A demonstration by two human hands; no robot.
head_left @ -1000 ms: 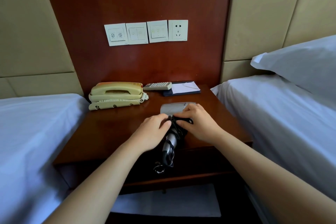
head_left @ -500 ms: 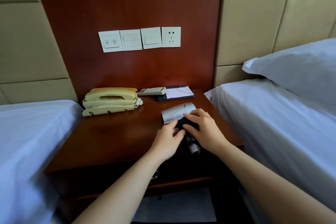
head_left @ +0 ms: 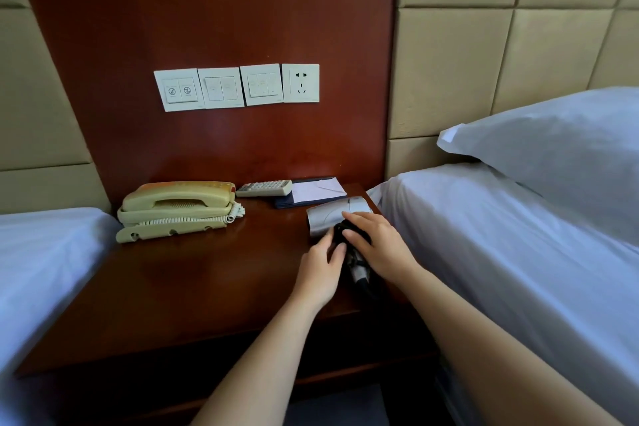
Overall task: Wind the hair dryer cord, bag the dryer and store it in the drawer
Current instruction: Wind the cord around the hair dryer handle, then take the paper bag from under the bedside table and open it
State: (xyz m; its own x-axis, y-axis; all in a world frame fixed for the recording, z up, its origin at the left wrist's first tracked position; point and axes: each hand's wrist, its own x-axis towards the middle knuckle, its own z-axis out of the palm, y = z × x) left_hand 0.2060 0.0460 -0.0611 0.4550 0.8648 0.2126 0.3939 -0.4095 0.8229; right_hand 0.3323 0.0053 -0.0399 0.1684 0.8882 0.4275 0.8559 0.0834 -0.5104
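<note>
One hair dryer (head_left: pixel 332 218), silver-bodied, lies on its side at the right rear of the wooden nightstand (head_left: pixel 207 287), barrel crosswise and handle pointing toward the front edge. One black cord (head_left: pixel 340 232) is bunched around the top of that handle. Two hands meet there. The right hand (head_left: pixel 380 247) lies over the handle with its fingers bent around the cord bundle, gripping it. The left hand (head_left: pixel 320 270) reaches in from the left, its fingers nearly straight and their tips touching the cord; whether they pinch it cannot be told.

Just behind the dryer sits one dark folder (head_left: pixel 285 202) with one white sheet (head_left: pixel 318 189) on top, and one grey remote control (head_left: pixel 264 188) lies beside it to the left. One cream corded telephone (head_left: pixel 179 204) stands at the left rear.

Four white plates hang in a row on the wood panel above: three switch plates (head_left: pixel 221 88) and one socket (head_left: pixel 301 83). The leftmost switch plate bears two round symbols, and the print beneath them is too small to read.

Two white-sheeted beds flank the nightstand, the left bed (head_left: pixel 41 270) and the right bed (head_left: pixel 518 252). One pillow (head_left: pixel 553 156) rests on the right bed.
</note>
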